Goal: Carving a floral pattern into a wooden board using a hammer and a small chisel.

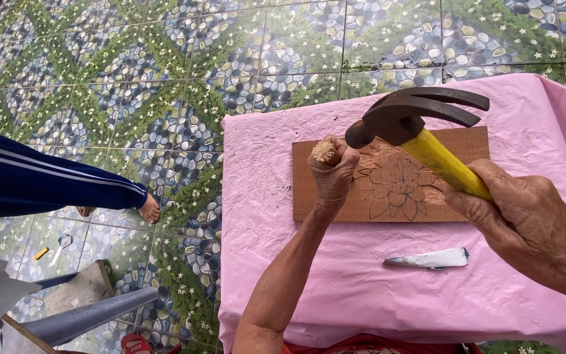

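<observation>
left hand (331, 172): fisted around a wooden chisel handle (325, 152), over the board's left edge
right hand (525, 219): gripping the yellow hammer (420, 124), raised beside the chisel
board (453, 196): centred on pink cloth (283, 275), open margins all round

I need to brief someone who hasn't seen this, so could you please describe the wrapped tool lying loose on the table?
Start at the pink-covered table, then the carved wooden board. Below it, beside the right hand, lies a slim pointed tool wrapped in white, the only loose item.
</observation>
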